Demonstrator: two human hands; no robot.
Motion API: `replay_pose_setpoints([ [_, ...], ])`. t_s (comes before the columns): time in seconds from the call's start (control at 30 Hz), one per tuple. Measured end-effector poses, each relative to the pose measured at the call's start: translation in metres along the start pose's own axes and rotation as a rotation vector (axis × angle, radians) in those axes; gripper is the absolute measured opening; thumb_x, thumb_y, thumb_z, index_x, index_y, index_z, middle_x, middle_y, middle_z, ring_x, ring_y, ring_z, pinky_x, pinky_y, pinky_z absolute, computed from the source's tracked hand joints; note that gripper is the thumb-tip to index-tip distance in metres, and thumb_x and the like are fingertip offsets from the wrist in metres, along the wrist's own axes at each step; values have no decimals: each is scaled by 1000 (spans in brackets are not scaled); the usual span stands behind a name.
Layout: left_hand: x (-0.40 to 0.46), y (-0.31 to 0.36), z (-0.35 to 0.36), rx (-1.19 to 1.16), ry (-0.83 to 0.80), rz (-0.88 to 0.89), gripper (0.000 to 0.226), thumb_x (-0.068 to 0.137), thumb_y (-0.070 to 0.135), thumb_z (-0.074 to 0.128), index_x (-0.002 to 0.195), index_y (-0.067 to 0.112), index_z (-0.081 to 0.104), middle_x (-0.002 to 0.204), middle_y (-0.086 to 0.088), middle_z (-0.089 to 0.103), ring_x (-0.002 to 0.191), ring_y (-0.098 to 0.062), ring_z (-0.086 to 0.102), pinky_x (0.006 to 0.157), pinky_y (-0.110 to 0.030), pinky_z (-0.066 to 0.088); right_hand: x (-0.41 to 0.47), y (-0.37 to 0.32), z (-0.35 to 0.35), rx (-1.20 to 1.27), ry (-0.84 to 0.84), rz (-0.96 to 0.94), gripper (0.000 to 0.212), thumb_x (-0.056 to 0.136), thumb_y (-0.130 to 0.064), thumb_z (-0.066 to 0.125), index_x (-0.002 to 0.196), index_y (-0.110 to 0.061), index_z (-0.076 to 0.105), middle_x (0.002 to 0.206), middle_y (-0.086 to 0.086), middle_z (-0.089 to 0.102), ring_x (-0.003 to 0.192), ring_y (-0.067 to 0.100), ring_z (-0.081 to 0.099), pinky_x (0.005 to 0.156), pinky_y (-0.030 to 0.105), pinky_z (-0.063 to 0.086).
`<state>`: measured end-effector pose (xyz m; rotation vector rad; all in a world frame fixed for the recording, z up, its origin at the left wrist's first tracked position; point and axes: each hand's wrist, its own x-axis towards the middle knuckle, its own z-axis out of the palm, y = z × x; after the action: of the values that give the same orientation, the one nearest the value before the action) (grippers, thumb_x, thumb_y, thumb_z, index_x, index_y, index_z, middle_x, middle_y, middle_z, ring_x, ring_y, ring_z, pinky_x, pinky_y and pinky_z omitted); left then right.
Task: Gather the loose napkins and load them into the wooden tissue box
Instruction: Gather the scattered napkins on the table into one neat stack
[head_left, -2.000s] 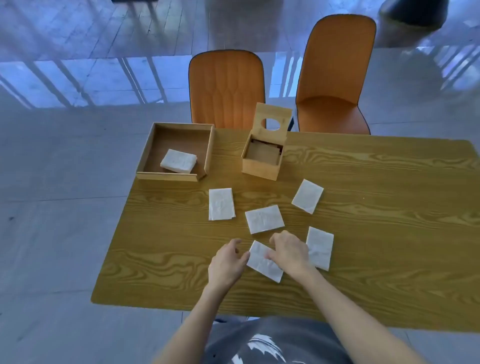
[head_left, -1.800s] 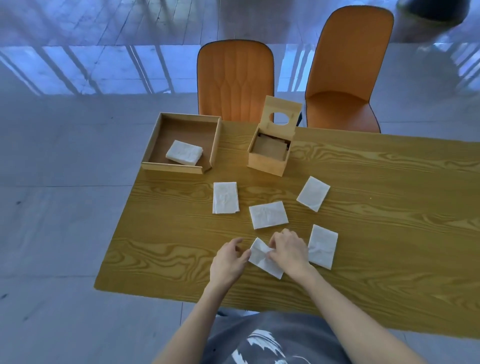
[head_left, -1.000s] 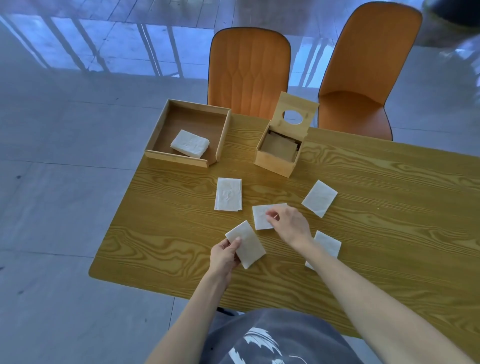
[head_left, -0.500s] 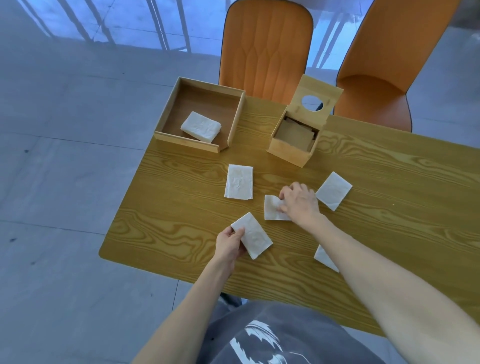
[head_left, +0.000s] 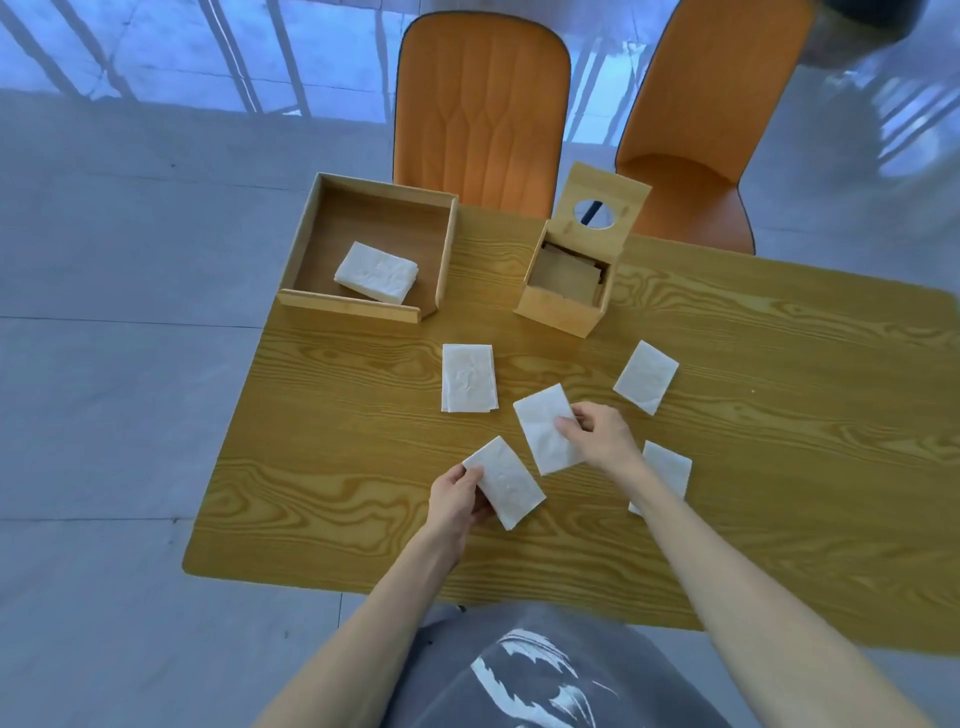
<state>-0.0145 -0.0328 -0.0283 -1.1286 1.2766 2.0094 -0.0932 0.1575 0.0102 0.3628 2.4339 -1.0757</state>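
My left hand (head_left: 457, 503) pinches a white folded napkin (head_left: 506, 483) by its near corner, just above the table. My right hand (head_left: 602, 435) grips a second napkin (head_left: 545, 428) by its right edge, lifted close beside the first. Three more napkins lie flat: one left of centre (head_left: 468, 378), one to the right (head_left: 645, 376), and one partly hidden under my right forearm (head_left: 670, 467). The wooden tissue box (head_left: 563, 306) stands at the table's far side with its lid (head_left: 602, 205), which has a round hole, tipped up and open.
An open wooden tray (head_left: 298, 249) at the far left corner of the table (head_left: 779, 441) holds a small stack of napkins (head_left: 376, 272). Two orange chairs (head_left: 480, 114) (head_left: 711, 93) stand beyond the far edge. Grey tiled floor surrounds the table.
My left hand took one napkin and moved it left. My right hand reached to the middle napkin, gripped it and lifted it toward the one in my left hand. The camera tilted forward.
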Motion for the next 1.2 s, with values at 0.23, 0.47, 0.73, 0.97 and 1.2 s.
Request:
replay_pose_setpoints([
  [0.23, 0, 0, -3, 16, -47, 20, 20, 100, 17, 48, 101, 14, 68, 103, -13, 74, 95, -30, 71, 77, -40, 59, -22, 1, 36, 195, -326, 13, 21, 91, -19, 69, 109, -7, 69, 99, 4, 73, 85, 13, 68, 66, 16, 50],
  [0.47, 1, 0, -4, -28, -40, -11, 39, 102, 32, 40, 107, 9, 71, 98, -14, 76, 95, -31, 72, 88, -46, 57, -19, 8, 52, 130, -307, 10, 17, 89, -24, 72, 102, -14, 72, 99, 2, 75, 94, 20, 70, 82, 33, 55],
  [0.73, 1, -5, -6, 15, 12, 151, 14, 92, 16, 65, 104, 10, 69, 92, -7, 76, 82, -19, 75, 69, -32, 60, -16, -2, 55, -163, -144, -56, 35, 74, -49, 79, 98, -23, 75, 92, -9, 74, 88, 9, 68, 78, 32, 57],
  [0.97, 1, -1, -25, -40, 98, 196, 12, 94, 12, 61, 104, 10, 67, 92, -3, 74, 83, -16, 71, 75, -35, 60, 12, -45, 59, -148, 113, -37, 41, 84, -46, 70, 116, -20, 66, 105, -4, 70, 99, 17, 65, 82, 35, 53],
  [1.2, -5, 1, -36, -104, 114, 186, 10, 95, 15, 60, 99, 16, 69, 98, -5, 74, 90, -18, 71, 83, -40, 59, 34, -80, 80, -151, 155, 140, 60, 86, -50, 67, 132, -15, 52, 132, 10, 56, 118, 28, 56, 88, 39, 46],
])
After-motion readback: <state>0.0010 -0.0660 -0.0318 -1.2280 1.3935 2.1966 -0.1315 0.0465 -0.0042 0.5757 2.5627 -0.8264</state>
